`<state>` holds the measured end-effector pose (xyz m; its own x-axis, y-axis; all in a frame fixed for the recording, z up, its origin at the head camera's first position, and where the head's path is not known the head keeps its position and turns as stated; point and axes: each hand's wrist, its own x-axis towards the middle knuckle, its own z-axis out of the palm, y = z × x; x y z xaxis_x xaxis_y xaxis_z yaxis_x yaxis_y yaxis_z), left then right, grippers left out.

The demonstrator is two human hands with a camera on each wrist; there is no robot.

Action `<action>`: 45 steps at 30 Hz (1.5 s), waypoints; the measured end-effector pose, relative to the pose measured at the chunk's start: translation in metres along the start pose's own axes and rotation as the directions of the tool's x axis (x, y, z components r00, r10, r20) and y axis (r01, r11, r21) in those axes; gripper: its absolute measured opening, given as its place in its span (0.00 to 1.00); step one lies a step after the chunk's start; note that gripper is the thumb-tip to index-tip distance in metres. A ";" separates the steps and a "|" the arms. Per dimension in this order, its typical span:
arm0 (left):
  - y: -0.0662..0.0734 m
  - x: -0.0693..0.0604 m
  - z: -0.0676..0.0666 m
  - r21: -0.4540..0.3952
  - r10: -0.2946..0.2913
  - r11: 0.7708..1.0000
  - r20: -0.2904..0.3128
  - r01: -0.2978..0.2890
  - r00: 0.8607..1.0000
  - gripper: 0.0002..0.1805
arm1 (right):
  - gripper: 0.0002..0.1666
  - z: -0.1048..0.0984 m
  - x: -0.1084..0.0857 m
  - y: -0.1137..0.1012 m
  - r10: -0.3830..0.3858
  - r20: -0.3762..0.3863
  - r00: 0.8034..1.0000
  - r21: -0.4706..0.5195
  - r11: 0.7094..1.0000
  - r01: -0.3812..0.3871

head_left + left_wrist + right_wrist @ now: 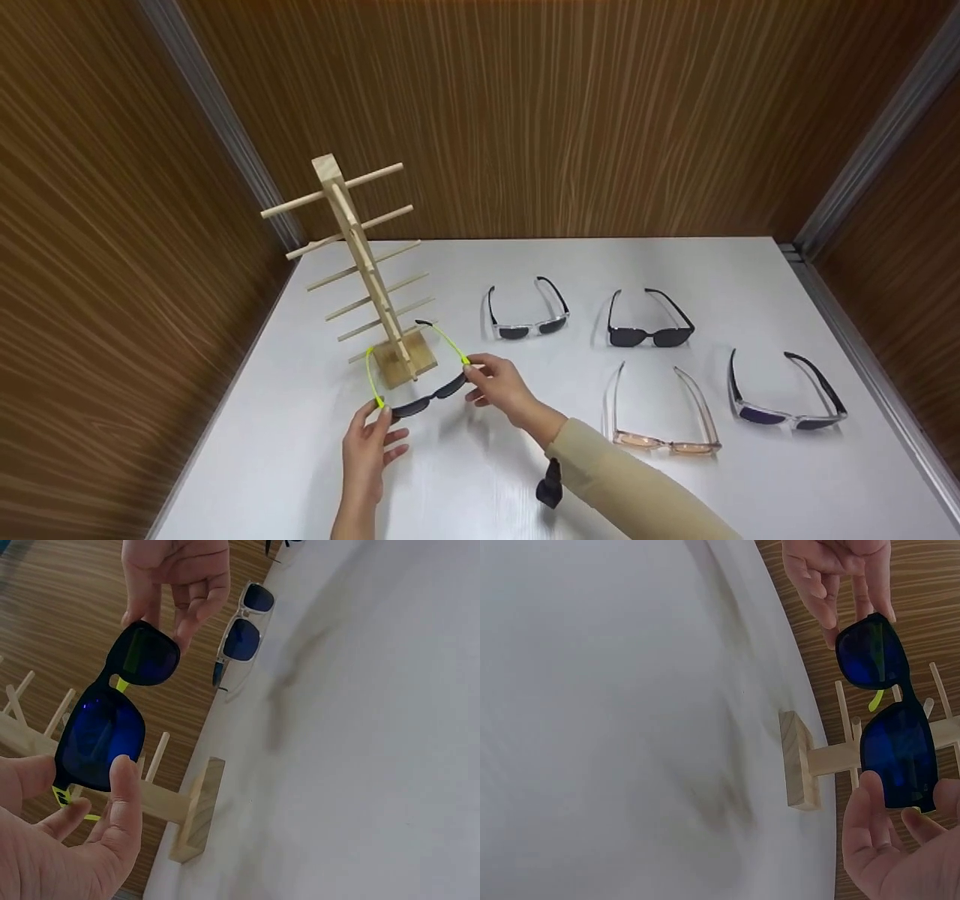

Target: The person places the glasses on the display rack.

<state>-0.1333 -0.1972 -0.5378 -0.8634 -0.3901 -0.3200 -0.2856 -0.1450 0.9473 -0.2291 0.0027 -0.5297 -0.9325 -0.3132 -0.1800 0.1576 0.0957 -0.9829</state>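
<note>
Sunglasses held in two hands before the rack

From the head view, we see the sunglasses [448, 388] in front of the wooden rack [366, 262], arms unfolded and pointing away from the person. The left hand [365, 446] pinches one hinge end, the right hand [504, 386] the other. Four more pairs of glasses lie to the right on the surface [262, 450]. We judge the step in hand to be lining the sunglasses up with the rack, arms first. Whether the arms touch its pegs, we cannot tell.

From the left wrist view, we find the lens fronts facing us and the frame raised off the surface. The left hand's thumb and fingers are clamped on the near corner; the right hand grips the far one.

From the right wrist view, the right hand's fingers are clamped on the near corner, with the pegs behind the lenses. As we read it, the next move calls for both hands travelling together, keeping the arms spread and the frame level, so that neither arm snags a peg.
</note>
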 end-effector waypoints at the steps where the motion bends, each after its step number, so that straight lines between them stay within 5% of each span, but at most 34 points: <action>1: 0.000 0.001 0.000 -0.003 0.006 1.000 -0.002 -0.006 1.000 0.29 | 0.20 0.001 0.002 0.000 0.010 -0.003 1.000 0.007 1.000 -0.010; 8: -0.003 0.011 0.000 -0.024 0.053 0.998 -0.011 -0.053 0.999 0.27 | 0.21 0.007 0.013 0.001 0.045 -0.037 0.998 0.038 0.998 -0.043; 21: 0.007 0.025 0.001 -0.069 0.048 0.996 -0.013 -0.049 0.999 0.28 | 0.20 0.016 0.033 -0.005 -0.007 -0.073 0.997 0.028 1.000 0.009; 45: 0.001 0.054 0.000 -0.081 0.030 0.996 -0.051 -0.034 0.998 0.28 | 0.18 0.030 0.053 -0.002 0.068 -0.109 0.992 0.056 0.996 -0.062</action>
<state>-0.1800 -0.2188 -0.5546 -0.8490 -0.4406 -0.2918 -0.2213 -0.2050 0.9534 -0.2695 -0.0426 -0.5383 -0.9494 -0.2015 -0.2409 0.2332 0.0615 -0.9705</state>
